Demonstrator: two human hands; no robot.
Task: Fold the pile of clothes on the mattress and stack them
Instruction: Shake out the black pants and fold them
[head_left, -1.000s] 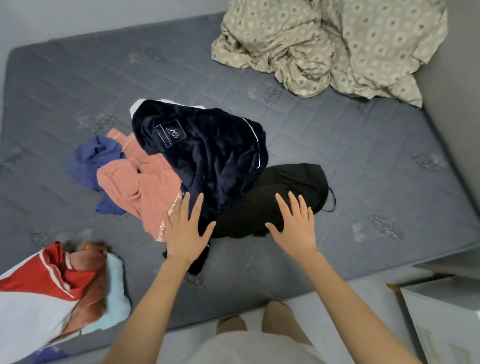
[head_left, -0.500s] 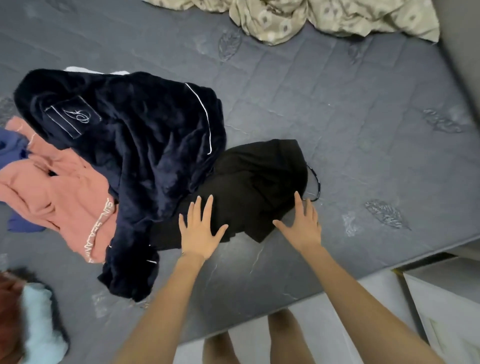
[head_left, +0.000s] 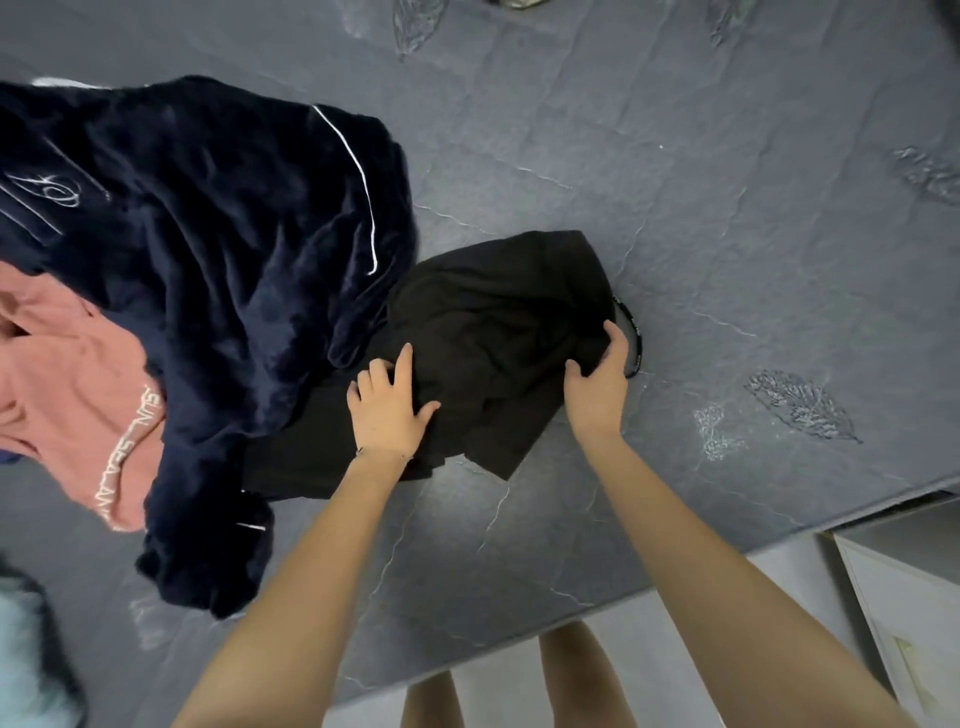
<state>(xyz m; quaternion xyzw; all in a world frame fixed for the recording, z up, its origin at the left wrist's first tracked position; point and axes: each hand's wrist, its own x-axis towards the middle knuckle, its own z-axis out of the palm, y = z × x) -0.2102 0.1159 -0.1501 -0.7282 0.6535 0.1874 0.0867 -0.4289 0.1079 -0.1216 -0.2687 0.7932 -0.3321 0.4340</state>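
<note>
A crumpled black garment (head_left: 498, 306) lies on the grey mattress (head_left: 701, 223), partly under a dark navy velvet garment (head_left: 218, 249) with white piping. My left hand (head_left: 389, 405) rests on the black garment's left part, with some fingers curling into the cloth. My right hand (head_left: 600, 379) grips the black garment's right edge, thumb and fingers curled round a fold, beside a thin black strap (head_left: 635, 332). A salmon-pink garment (head_left: 78, 384) with white lettering lies under the navy one at the left.
The mattress's near edge (head_left: 571, 613) runs diagonally across the bottom, with pale floor and my legs below it. A white cabinet (head_left: 904, 613) stands at the bottom right. A light blue fluffy item (head_left: 26, 660) sits at the bottom left.
Both hands moved forward from the mattress onto the black garment. The right hand went from flat and spread to gripping its right edge. The view has moved closer and to the right.
</note>
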